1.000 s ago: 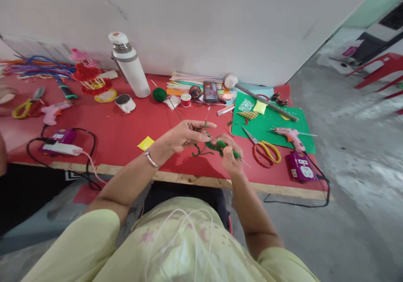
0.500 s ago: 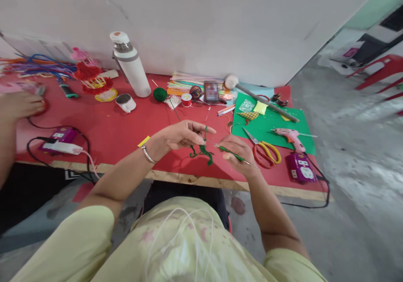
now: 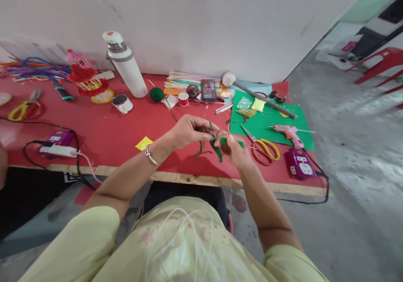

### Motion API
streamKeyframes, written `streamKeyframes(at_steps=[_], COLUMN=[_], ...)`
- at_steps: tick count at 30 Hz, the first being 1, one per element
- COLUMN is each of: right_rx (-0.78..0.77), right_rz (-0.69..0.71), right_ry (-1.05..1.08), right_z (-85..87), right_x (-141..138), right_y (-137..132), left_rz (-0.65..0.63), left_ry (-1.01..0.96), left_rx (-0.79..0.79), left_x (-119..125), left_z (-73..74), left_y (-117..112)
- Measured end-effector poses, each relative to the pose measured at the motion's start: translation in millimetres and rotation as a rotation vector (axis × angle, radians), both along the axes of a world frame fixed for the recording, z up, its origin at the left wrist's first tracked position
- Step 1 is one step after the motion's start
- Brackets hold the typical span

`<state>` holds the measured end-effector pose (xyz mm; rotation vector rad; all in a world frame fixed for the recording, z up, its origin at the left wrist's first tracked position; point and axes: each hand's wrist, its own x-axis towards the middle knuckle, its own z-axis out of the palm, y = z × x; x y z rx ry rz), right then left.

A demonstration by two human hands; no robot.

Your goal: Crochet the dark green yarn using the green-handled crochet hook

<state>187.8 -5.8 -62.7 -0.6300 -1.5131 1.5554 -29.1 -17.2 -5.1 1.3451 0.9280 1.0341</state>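
Note:
Over the red tabletop [image 3: 103, 135], my left hand [image 3: 190, 133] pinches a small green crochet piece [image 3: 216, 151] and a strand of its yarn. My right hand [image 3: 232, 150] is closed around a crochet hook [image 3: 241, 144] with a green grip; its thin metal end sticks out to the right. The hook's tip is hidden among the fingers and the yarn, where the two hands meet. A loose green tail [image 3: 201, 150] dangles below my left fingers. Farther back lies a green yarn ball [image 3: 156, 94], with a strand running toward my left hand.
Scissors [image 3: 262, 145] and a pink glue gun [image 3: 290, 134] lie right of my hands, by a purple power socket [image 3: 299, 164]. A white thermos [image 3: 129, 66] and a cup [image 3: 122, 104] stand back left. Other scissors [image 3: 27, 105] lie far left, near part of another person's arm [image 3: 3, 166].
My right hand has moved left, bringing the hook to the green piece at my left fingertips. At the far left, the other person's hand has withdrawn, uncovering the scissors.

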Motion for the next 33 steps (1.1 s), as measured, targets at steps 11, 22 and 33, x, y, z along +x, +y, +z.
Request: streamKeyframes(at_steps=[11,22,33], right_rx=[0.289,0.042,0.265], right_rz=[-0.085,0.072,-0.001], right_ry=[-0.236,-0.074,-0.142], right_z=[74.6,107.1,96.2], right_x=[-14.3,-54.7,-43.1], right_y=[35.3,80.9,108.8], left_rz=[0.316,0.445,0.298], left_ry=[0.156,0.152,-0.046], left_rx=[0.418,0.547,0.346], left_x=[-11.9,-17.7,-17.9], left_z=[21.6,49.8,40.4], left_y=[8.6,50.9,88.8])
